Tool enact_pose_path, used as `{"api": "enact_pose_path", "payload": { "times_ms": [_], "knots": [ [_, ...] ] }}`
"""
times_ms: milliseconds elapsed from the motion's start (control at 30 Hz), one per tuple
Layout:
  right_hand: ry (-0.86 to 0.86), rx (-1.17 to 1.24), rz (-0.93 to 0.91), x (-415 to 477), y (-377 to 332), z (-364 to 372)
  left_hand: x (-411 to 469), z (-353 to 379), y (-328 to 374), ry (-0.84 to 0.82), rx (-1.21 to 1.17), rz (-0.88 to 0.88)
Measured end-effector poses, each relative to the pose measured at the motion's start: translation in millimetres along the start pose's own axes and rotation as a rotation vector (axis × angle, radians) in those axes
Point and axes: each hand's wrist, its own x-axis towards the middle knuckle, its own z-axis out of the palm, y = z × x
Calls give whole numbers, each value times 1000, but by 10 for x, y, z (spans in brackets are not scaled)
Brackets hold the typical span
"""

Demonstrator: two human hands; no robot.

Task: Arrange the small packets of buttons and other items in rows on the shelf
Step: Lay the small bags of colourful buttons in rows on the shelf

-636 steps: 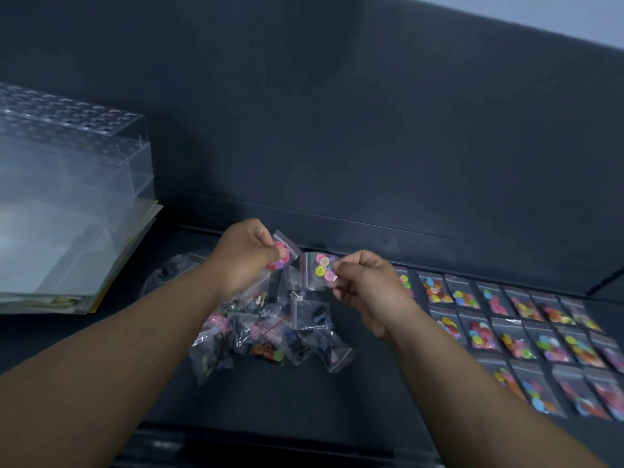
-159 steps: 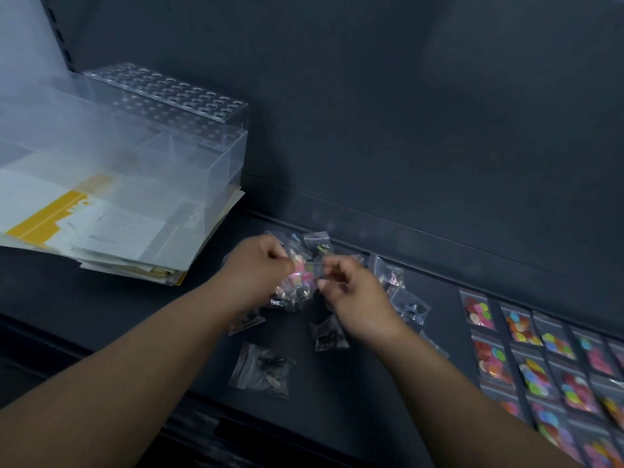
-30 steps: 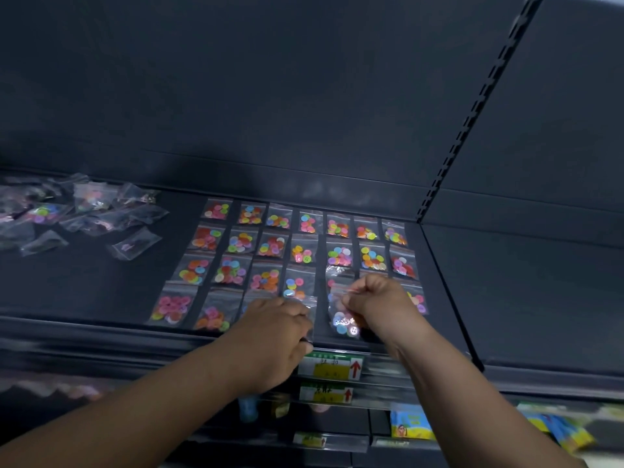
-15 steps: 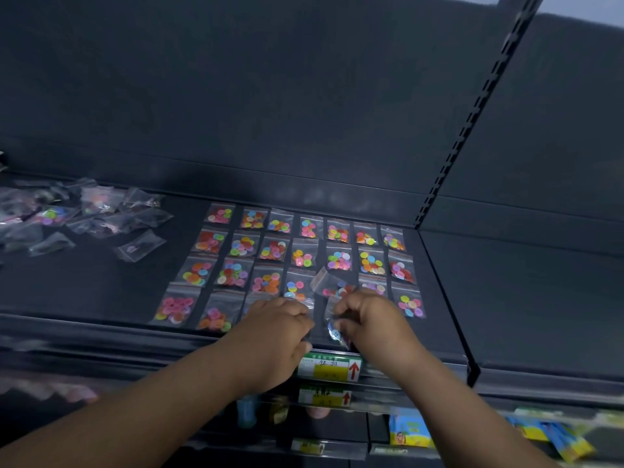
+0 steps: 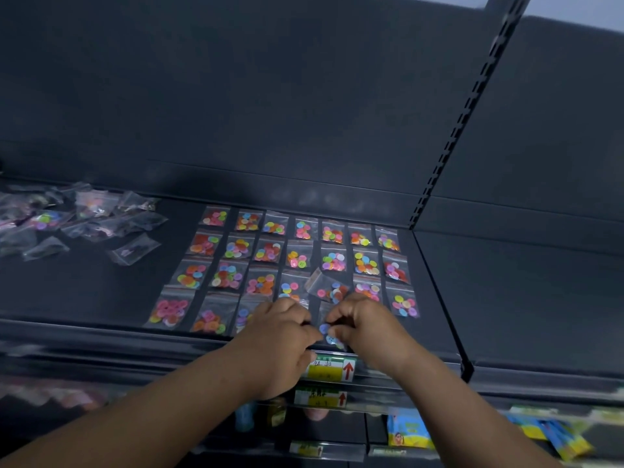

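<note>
Clear packets of coloured buttons lie in rows (image 5: 299,256) on the dark shelf (image 5: 101,298). In the front row, between my hands, lies a packet with blue and white buttons (image 5: 329,334). My right hand (image 5: 363,324) pinches its right edge with curled fingers. My left hand (image 5: 280,332) has its fingers curled at the packet's left edge, pinching it. One packet (image 5: 326,287) in the third row lies tilted, out of line, just behind my right hand.
A loose heap of unsorted packets (image 5: 77,221) lies at the shelf's left. Price labels with red arrows (image 5: 332,366) sit on the shelf's front rail. A slotted upright (image 5: 452,130) divides the back panel. Coloured goods (image 5: 408,430) show on lower shelves.
Both hands have come closer together at the front row. The blue-button packet has gone down from held upright in my right hand to nearly flat on the shelf.
</note>
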Motion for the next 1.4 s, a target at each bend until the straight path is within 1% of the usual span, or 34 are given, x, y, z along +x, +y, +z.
{"api": "enact_pose_path", "payload": {
  "times_ms": [167, 367, 433, 467, 533, 600, 700, 800, 933, 1200, 1400],
  "knots": [
    [-13, -8, 2, 7, 10, -20, 9, -61, 11, 34, -9, -7],
    [-39, -9, -4, -2, 27, -45, 28, -54, 25, 7, 27, 32],
    [-3, -6, -2, 0, 36, -34, 58, -88, 29, 16, 12, 20],
    [44, -21, -11, 4, 42, -31, 74, -107, 31, 27, -4, 8],
    [152, -118, -52, 38, 61, -27, 99, -142, 32, 47, -35, -27],
    [177, -236, -88, 91, 56, -44, 122, -171, 26, 47, -57, -75],
    [72, -361, -106, 187, 24, -85, 149, -202, -4, 50, -83, -144],
    [-13, -464, -124, 279, 24, -64, 179, -208, -55, 53, -75, -178],
    [-2, -483, -116, 345, 19, -28, 185, -213, -116, 45, -74, -198],
    [-40, -456, -33, 424, -63, -71, 177, -221, -170, 63, -91, -190],
    [-37, -464, -33, 410, -81, -70, 173, -215, -221, 87, -94, -200]
  ]
}}
